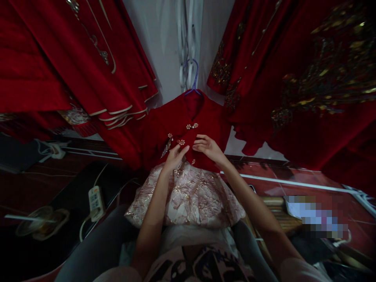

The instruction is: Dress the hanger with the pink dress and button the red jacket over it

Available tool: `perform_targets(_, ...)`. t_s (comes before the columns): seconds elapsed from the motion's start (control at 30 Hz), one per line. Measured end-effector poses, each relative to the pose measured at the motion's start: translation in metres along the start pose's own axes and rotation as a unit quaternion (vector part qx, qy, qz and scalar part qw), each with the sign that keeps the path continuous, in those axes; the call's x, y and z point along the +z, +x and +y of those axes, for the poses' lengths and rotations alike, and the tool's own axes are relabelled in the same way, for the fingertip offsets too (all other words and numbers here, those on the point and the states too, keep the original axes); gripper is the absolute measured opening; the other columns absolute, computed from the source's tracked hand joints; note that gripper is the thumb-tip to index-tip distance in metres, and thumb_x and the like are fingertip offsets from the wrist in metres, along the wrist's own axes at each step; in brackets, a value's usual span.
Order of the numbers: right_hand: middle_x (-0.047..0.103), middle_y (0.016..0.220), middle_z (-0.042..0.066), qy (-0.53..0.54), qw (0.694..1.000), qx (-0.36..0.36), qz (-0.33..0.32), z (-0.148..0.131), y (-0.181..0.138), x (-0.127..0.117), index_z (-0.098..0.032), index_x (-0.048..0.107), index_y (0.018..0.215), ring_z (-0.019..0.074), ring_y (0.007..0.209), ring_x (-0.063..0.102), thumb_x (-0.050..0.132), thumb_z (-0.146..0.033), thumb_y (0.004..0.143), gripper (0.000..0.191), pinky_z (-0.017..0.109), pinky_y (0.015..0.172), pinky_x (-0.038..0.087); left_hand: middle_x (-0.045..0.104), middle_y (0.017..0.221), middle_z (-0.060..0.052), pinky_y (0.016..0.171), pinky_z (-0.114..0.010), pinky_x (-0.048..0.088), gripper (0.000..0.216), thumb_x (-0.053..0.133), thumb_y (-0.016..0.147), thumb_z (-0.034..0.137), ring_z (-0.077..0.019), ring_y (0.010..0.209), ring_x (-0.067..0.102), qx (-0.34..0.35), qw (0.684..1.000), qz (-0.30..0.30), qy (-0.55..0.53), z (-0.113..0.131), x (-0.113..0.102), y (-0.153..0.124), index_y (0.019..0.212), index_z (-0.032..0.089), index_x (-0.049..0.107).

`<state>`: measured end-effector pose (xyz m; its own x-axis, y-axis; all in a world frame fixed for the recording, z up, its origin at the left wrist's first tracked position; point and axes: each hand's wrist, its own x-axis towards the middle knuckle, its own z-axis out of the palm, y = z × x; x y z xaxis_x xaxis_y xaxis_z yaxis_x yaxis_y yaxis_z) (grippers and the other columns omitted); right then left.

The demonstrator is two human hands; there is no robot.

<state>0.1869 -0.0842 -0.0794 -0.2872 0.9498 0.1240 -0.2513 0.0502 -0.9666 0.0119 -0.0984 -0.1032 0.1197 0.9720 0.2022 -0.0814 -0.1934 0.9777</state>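
Observation:
A short red jacket with beaded flower fastenings hangs upright on a purple hanger in front of me. Its lower front edge meets a pale pink and gold brocade skirt spread over my lap. My left hand is closed on the jacket's front, thumb pointing up and right, just below a beaded flower clasp. Across from it, my right hand rests against the other side of the front, fingers stretched out and slightly apart, its thumb hidden. Another bead fastening sits near the collar.
Red embroidered garments hang at left, with more gold-sequinned ones at right. A power strip and a plastic cup stand on a dark surface at left. Slatted wood and a blurred-out patch lie at right.

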Motion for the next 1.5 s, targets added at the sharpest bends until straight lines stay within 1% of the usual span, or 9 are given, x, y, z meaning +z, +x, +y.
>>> perform_targets(0.1, 0.066, 0.099, 0.006, -0.067, 0.997, -0.026, -0.024, 0.000, -0.004, 0.007, -0.020, 0.053, 0.110, 0.0164, 0.088, 0.067, 0.071, -0.025, 0.067, 0.048, 0.036, 0.085, 0.056, 0.071, 0.100, -0.006, 0.084, -0.030, 0.051, 0.037, 0.071, 0.072, 0.044, -0.0174, 0.091, 0.065, -0.001, 0.995, 0.093, -0.027, -0.003, -0.009, -0.001, 0.097, 0.017, 0.069)
perform_targets(0.2, 0.064, 0.089, 0.004, -0.177, 0.979, -0.088, 0.049, 0.002, -0.005, 0.019, -0.019, 0.055, 0.108, 0.0135, 0.076, 0.064, 0.068, -0.029, 0.072, 0.039, 0.030, 0.069, 0.056, 0.071, 0.091, -0.005, 0.069, -0.025, 0.052, 0.037, 0.075, 0.067, 0.042, -0.0135, 0.076, 0.065, -0.010, 0.983, 0.172, -0.068, -0.008, -0.015, 0.001, 0.091, 0.016, 0.067)
perform_targets(0.3, 0.061, 0.082, 0.002, -0.241, 0.961, -0.115, 0.067, 0.005, 0.000, 0.037, -0.019, 0.057, 0.103, 0.0117, 0.068, 0.060, 0.063, -0.035, 0.079, 0.030, 0.025, 0.059, 0.053, 0.070, 0.084, -0.003, 0.063, -0.023, 0.051, 0.037, 0.072, 0.068, 0.046, -0.0116, 0.067, 0.063, -0.021, 0.973, 0.213, -0.082, -0.012, -0.016, 0.001, 0.088, 0.015, 0.066)
perform_targets(0.4, 0.061, 0.086, 0.004, -0.283, 0.949, -0.123, 0.061, 0.013, 0.011, 0.055, -0.017, 0.056, 0.104, 0.0127, 0.071, 0.060, 0.067, -0.034, 0.076, 0.035, 0.025, 0.061, 0.052, 0.069, 0.083, -0.003, 0.066, -0.025, 0.050, 0.033, 0.063, 0.077, 0.046, -0.0125, 0.069, 0.062, 0.015, 0.973, 0.231, 0.000, -0.015, -0.020, 0.000, 0.089, 0.016, 0.069)
perform_targets(0.53, 0.059, 0.080, 0.002, -0.290, 0.941, -0.144, 0.094, 0.028, 0.026, 0.066, -0.016, 0.055, 0.100, 0.0115, 0.068, 0.058, 0.065, -0.028, 0.077, 0.028, 0.023, 0.060, 0.051, 0.067, 0.083, -0.005, 0.081, -0.029, 0.047, 0.026, 0.056, 0.084, 0.038, -0.0159, 0.082, 0.061, 0.105, 0.949, 0.220, 0.200, -0.014, -0.031, 0.000, 0.079, 0.017, 0.071)
perform_targets(0.7, 0.063, 0.081, 0.002, -0.284, 0.943, -0.141, 0.100, 0.039, 0.037, 0.062, -0.018, 0.059, 0.096, 0.0112, 0.070, 0.060, 0.063, -0.026, 0.078, 0.020, 0.023, 0.064, 0.052, 0.066, 0.094, -0.007, 0.081, -0.031, 0.047, 0.024, 0.062, 0.082, 0.039, -0.0168, 0.086, 0.060, 0.119, 0.917, 0.248, 0.288, -0.015, -0.044, 0.009, 0.093, 0.019, 0.067)
perform_targets(0.93, 0.065, 0.089, 0.005, -0.308, 0.932, -0.152, 0.118, 0.043, 0.047, 0.060, -0.017, 0.064, 0.093, 0.0119, 0.074, 0.062, 0.060, -0.024, 0.080, 0.015, 0.023, 0.066, 0.053, 0.067, 0.099, -0.008, 0.081, -0.029, 0.048, 0.033, 0.066, 0.078, 0.033, -0.0152, 0.090, 0.064, 0.113, 0.944, 0.224, 0.214, -0.025, -0.051, 0.031, 0.105, 0.018, 0.053)
perform_targets(1.37, 0.062, 0.091, 0.006, -0.316, 0.922, -0.182, 0.133, 0.050, 0.060, 0.066, -0.016, 0.066, 0.096, 0.0118, 0.074, 0.061, 0.057, -0.021, 0.084, 0.017, 0.023, 0.067, 0.055, 0.071, 0.102, -0.009, 0.089, -0.032, 0.051, 0.023, 0.062, 0.075, 0.020, -0.0149, 0.088, 0.066, 0.110, 0.963, 0.177, 0.171, -0.021, -0.060, 0.036, 0.097, 0.015, 0.067)
perform_targets(1.5, 0.062, 0.092, 0.006, -0.305, 0.921, -0.193, 0.143, 0.050, 0.059, 0.068, -0.016, 0.066, 0.096, 0.0119, 0.074, 0.061, 0.057, -0.022, 0.083, 0.017, 0.024, 0.068, 0.055, 0.072, 0.101, -0.009, 0.087, -0.033, 0.052, 0.029, 0.067, 0.074, 0.028, -0.0164, 0.087, 0.067, 0.112, 0.962, 0.175, 0.179, -0.019, -0.060, 0.035, 0.099, 0.015, 0.070)
